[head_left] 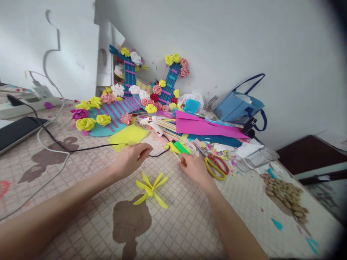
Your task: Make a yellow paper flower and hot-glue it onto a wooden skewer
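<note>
"Where's the piece being worked on?"

"The yellow paper star lies flat on the worktop, nearer the near edge than either hand, touching neither."

"And the fingers?"

"Those of the left hand curl almost together near the yellow paper sheet; I can't tell if they hold anything. The right hand has its fingers bent inward beside the green marker; any grip is hidden."

"How far along?"

"Many paper roses look finished, set around blue panels toward the far edge. The star, apart from them, seems unfinished; whether its petals are joined is unclear."
</note>
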Demonstrator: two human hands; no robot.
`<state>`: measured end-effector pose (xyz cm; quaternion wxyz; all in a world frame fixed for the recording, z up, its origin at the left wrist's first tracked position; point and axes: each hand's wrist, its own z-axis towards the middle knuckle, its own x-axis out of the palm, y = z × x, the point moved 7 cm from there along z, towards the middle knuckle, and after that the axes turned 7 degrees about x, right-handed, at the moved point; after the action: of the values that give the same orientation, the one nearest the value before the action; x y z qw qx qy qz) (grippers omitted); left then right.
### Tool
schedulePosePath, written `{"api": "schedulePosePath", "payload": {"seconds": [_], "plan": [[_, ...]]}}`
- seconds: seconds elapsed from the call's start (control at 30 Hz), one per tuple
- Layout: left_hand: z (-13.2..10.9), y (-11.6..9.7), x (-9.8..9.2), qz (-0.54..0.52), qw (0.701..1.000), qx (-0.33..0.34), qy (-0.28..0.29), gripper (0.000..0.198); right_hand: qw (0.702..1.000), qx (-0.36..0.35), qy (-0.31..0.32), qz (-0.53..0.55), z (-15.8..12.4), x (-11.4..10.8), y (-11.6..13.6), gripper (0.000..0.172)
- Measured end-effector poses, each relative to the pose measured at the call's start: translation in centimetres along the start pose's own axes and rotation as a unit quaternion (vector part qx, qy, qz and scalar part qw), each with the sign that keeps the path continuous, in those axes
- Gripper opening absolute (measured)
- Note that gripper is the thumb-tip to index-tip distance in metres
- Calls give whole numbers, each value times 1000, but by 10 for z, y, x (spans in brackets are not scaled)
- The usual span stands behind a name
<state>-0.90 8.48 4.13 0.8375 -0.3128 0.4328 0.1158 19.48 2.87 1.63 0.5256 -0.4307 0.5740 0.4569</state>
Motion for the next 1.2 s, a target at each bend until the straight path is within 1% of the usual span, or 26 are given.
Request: {"api": "schedulePosePath", "payload": {"seconds": [0.17, 0.27, 0.37, 0.43, 0.5, 0.6, 0.67, 0.7, 0.77, 0.8, 0.87, 0.9, 0.97, 1.03, 1.1, 1.13, 1.2], "plan": [[2, -4, -1, 3, 1000, 5, 14, 18, 999, 21, -3, -42, 1, 4, -6, 13], [3, -4, -3, -4, 1000, 0, 25, 18, 999, 10, 3, -47, 1, 3, -7, 12], [4, -4, -4, -14, 999, 5, 32, 19, 1000, -22, 16, 1, -2, -2, -3, 11], [3, -3, -5, -27, 999, 6, 32, 18, 994, -60, 39, 86, -4, -6, 3, 9], [3, -1, -4, -50, 998, -5, 36, 17, 971, -95, 77, 207, -6, -8, 9, 6], [1, 1, 3, -128, 990, -40, 52, 14, 904, -114, 154, 381, -9, -4, 18, 5], [0, 2, 8, -202, 976, -63, 54, 19, 865, -119, 195, 446, -11, 0, 24, 5], [-1, 2, 10, -244, 966, -70, 51, 23, 853, -123, 208, 462, -13, 1, 27, 6], [-1, 0, 14, -327, 941, -74, 47, 30, 841, -134, 223, 474, -16, 1, 32, 6], [0, -1, 16, -362, 928, -75, 48, 31, 839, -139, 227, 475, -18, 0, 34, 6], [0, -3, 18, -409, 908, -78, 50, 26, 835, -147, 235, 475, -20, -1, 38, 6], [1, -3, 17, -420, 903, -80, 49, 23, 832, -149, 239, 478, -21, -2, 40, 6], [2, -3, 15, -423, 902, -80, 40, 21, 821, -147, 242, 495, -21, -1, 42, 7], [3, -1, 11, -401, 912, -79, 31, 23, 812, -137, 234, 517, -19, 2, 43, 8], [3, 0, 8, -352, 932, -77, 39, 23, 817, -120, 210, 524, -16, 6, 43, 8], [3, 0, 6, -322, 942, -75, 50, 22, 825, -115, 194, 518, -15, 7, 43, 8], [1, -3, 5, -274, 956, -62, 86, 18, 856, -113, 152, 480, -14, 8, 43, 8]]}}
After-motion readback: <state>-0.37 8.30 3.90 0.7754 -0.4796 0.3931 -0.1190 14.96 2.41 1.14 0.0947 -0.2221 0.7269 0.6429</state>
